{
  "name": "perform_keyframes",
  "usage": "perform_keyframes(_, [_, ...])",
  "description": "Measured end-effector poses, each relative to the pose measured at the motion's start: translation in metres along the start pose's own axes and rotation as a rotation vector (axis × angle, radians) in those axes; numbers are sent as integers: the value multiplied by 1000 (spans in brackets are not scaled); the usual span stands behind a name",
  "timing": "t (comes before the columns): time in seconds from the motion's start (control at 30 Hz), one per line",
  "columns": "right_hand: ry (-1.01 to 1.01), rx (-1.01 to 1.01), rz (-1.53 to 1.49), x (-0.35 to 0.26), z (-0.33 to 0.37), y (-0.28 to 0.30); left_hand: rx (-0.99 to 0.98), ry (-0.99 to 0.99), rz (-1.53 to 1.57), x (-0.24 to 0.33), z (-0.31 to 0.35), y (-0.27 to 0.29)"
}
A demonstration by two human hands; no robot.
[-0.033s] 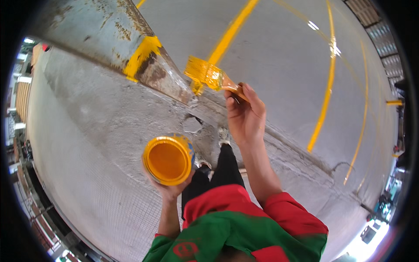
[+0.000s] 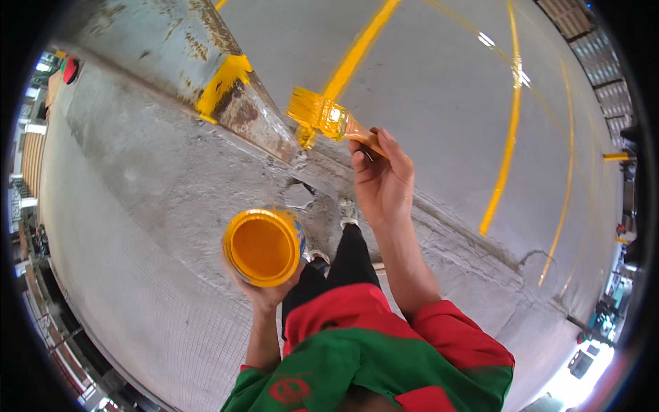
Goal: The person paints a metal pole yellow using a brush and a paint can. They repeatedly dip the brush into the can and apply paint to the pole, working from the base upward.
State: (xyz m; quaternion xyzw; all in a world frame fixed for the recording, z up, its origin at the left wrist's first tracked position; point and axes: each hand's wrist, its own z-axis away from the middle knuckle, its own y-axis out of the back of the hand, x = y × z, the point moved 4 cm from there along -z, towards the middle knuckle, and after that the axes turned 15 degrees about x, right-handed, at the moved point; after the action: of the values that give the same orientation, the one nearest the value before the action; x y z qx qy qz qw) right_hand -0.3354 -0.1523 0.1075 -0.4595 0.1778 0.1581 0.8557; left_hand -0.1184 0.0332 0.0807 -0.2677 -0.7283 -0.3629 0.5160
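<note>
In my left hand (image 2: pixel 263 296) is an open paint can (image 2: pixel 263 282), its rim smeared yellow and orange-yellow paint inside. My fingers wrap round its side and are mostly hidden beneath it. My right hand (image 2: pixel 386 182) pinches the wooden handle of a flat paintbrush (image 2: pixel 332 120). Thick yellow paint coats its bristles and metal band. The bristles point left, over the narrow end of a rusty grey steel beam (image 2: pixel 141 65); whether they touch it, I cannot tell. A yellow painted band (image 2: pixel 224 86) crosses the beam, beside bare rust.
Yellow lines (image 2: pixel 360 51) run across the smooth grey floor (image 2: pixel 439 117) ahead and to the right. A cracked concrete seam (image 2: pixel 460 233) passes near my feet. A small hole (image 2: pixel 300 195) lies in the rough concrete. At the far left is a red object (image 2: pixel 70 70).
The whole view has shifted very slightly. Both hands keep their holds on the can and the brush.
</note>
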Motion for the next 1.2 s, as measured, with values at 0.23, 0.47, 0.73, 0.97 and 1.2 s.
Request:
perform_keyframes(0.23, [77, -61, 40, -21, 110, 5, -41, 10, 147, 42, 24, 44])
perform_keyframes(0.47, [-153, -147, -127, -11, 139, 10, -42, 7, 207, 29, 39, 75])
perform_keyframes(0.73, [31, -93, 71, -1, 133, 44, 109, -18, 154, 28, 43, 132])
perform_keyframes(0.97, [521, 229, 499, 7, 111, 158, 163, -90, -5, 20, 41, 169])
perform_keyframes(1.2, [997, 289, 1065, 23, 146, 246, 158, -109, -28, 18, 35, 202])
